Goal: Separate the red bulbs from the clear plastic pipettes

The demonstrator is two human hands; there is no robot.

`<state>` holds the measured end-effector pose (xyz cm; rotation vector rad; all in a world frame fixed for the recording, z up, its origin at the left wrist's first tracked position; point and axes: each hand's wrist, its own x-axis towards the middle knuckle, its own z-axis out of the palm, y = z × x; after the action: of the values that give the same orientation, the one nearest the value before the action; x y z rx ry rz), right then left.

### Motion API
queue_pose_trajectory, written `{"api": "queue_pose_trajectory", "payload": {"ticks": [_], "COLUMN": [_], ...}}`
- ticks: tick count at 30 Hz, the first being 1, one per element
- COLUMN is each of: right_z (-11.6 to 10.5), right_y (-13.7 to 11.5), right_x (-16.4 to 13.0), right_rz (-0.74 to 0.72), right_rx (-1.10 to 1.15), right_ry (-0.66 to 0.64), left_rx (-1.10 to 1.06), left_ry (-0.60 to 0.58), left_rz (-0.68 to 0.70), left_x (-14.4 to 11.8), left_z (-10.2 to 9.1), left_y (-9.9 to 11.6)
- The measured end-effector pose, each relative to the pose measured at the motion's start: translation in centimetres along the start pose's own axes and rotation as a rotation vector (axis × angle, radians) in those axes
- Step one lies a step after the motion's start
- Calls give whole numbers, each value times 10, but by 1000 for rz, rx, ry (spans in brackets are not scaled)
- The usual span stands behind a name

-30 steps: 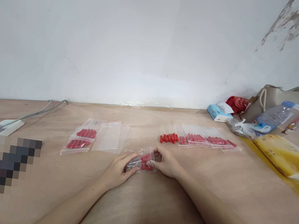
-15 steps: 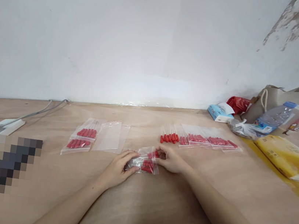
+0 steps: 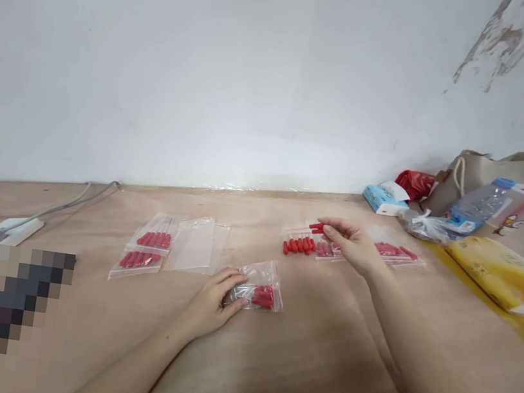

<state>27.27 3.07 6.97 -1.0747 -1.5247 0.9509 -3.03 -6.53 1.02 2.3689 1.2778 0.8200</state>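
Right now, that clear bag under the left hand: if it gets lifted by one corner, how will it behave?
The small clear bag is probably floppy: its film looks thin and crinkled beside the left hand. The red-tipped pieces lie bunched at one end, so they would likely slide and sag it. It is likely light and the glossy film may be slippery.

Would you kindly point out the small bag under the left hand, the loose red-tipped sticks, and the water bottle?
small bag (image 3: 265,288): head view, its clear middle above the red tips.
loose red-tipped sticks (image 3: 298,246): head view, their red tips.
water bottle (image 3: 478,204): head view, its clear body.
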Motion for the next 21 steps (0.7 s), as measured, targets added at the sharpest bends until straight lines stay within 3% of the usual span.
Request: {"api": "queue_pose_trajectory", "payload": {"ticks": [4,8,14,21], "right_z": [36,77,93,92], "right_y": [6,33,54,52], "right_x": [7,7,4,3], "right_rz": [-400,-690,-712,-681], "right_rx": [-304,-677,-1067,-1147], "right_ry": [95,-55,-207,-257], "left_rx": [1,13,26,29], "left_ry": [3,-3,-1,-8], "left_rz": [-2,-16,-4,4], "left_x": [0,0,0,1], "left_z": [0,-1,-1,-1], "left_y": [0,1,1,1]}}
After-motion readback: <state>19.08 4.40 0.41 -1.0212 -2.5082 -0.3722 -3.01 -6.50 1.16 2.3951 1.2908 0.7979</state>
